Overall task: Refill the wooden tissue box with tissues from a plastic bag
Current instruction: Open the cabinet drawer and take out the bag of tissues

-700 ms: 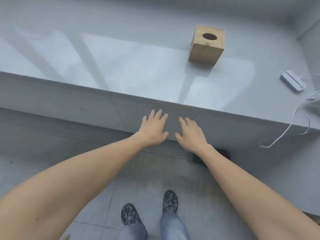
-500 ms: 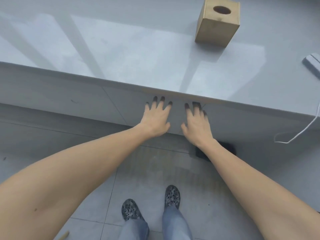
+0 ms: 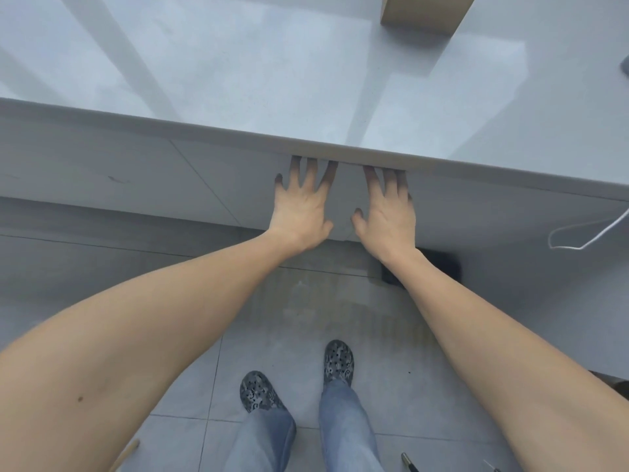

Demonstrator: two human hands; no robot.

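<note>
The wooden tissue box (image 3: 425,11) stands on the grey countertop (image 3: 272,80) at the far right; only its lower part shows at the top edge of the view. My left hand (image 3: 301,206) and my right hand (image 3: 388,212) lie flat, fingers spread, against the grey cabinet front (image 3: 221,175) just below the counter's lip. The fingertips of both hands are hidden under that lip. Neither hand holds anything. No plastic bag or tissues are in view.
A white cable (image 3: 592,236) hangs off the counter at the right. A dark opening (image 3: 439,267) sits low on the cabinet behind my right wrist. My feet in patterned clogs (image 3: 337,362) stand on the tiled floor (image 3: 374,318).
Both hands slid up the cabinet front until the fingertips went under the counter lip. The view tipped down and closer, so the tissue box moved to the top edge.
</note>
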